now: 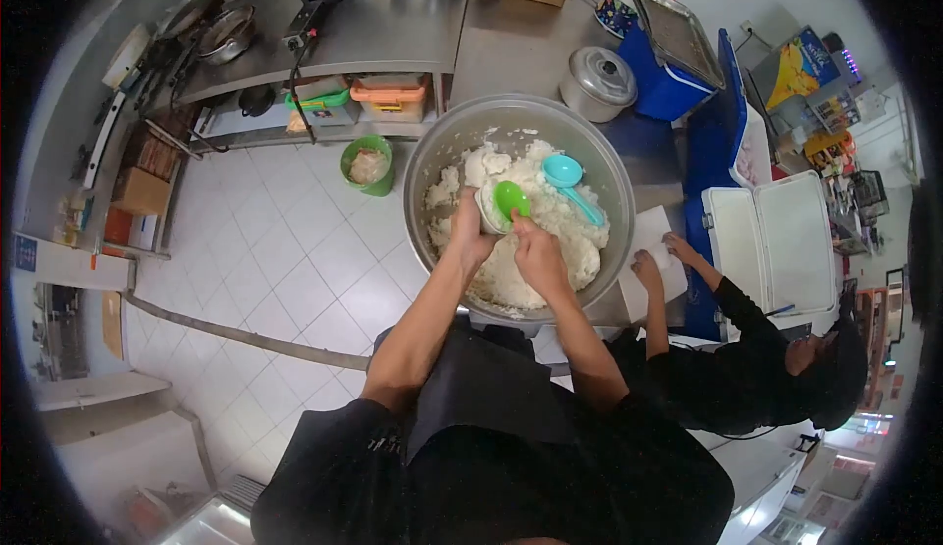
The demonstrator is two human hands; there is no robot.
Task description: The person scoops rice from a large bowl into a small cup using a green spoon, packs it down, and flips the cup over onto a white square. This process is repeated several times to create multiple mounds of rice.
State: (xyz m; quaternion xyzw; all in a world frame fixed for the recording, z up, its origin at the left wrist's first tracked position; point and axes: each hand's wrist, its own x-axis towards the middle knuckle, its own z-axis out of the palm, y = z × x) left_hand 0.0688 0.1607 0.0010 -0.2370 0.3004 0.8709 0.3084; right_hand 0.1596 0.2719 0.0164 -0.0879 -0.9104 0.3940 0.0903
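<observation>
A wide metal pot in front of me holds a mass of white food that looks like cooked rice. My left hand is closed around a small white cup, held tilted over the pot. My right hand grips a green spoon, whose bowl is at the cup's mouth. What lies inside the cup is partly hidden by the spoon. A turquoise ladle rests on the rice to the right, touched by neither hand.
A co-worker at the right has both hands on white paper beside the pot. Behind stand a lidded pot and a blue cooler. A green bucket is left of the pot; a hose-like strip crosses the floor.
</observation>
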